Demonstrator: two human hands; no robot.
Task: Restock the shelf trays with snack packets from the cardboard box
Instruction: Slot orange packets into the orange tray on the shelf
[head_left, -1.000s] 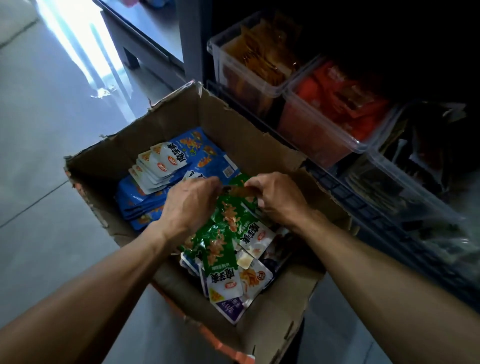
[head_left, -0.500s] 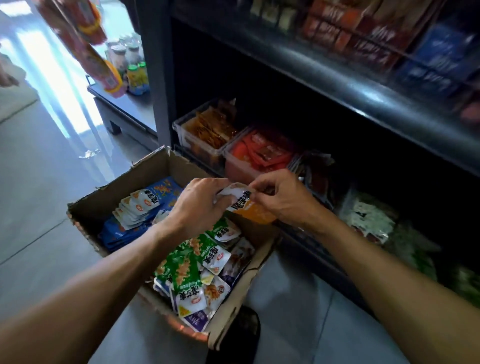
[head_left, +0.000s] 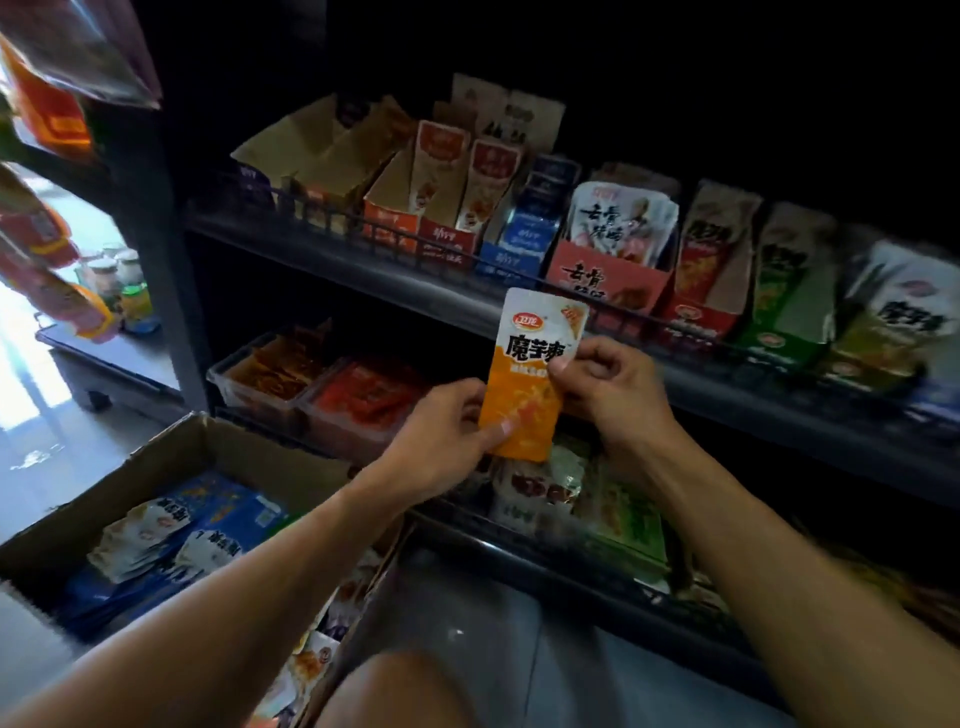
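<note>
An orange and white snack packet (head_left: 530, 384) stands upright in front of the shelves, held by both hands. My left hand (head_left: 441, 441) pinches its lower left edge with the thumb on the front. My right hand (head_left: 608, 389) pinches its right edge. The cardboard box (head_left: 218, 441) sits on the floor at lower left, holding several blue and white packets (head_left: 197, 535). Clear shelf trays (head_left: 260, 379) with orange and red packets stand on the low shelf behind my left hand.
The dark upper shelf (head_left: 519, 306) carries a row of open display cartons with packets. More packets (head_left: 587, 499) lie on the low shelf under my hands. A dark shelf post (head_left: 156, 260) rises at left, with hanging snack bags (head_left: 47, 119) beside it. My knee (head_left: 395, 691) shows at the bottom.
Both hands lifted the orange packet out of the box and raised it upright before the shelves. The view tilted upward from the box to the shelves.
</note>
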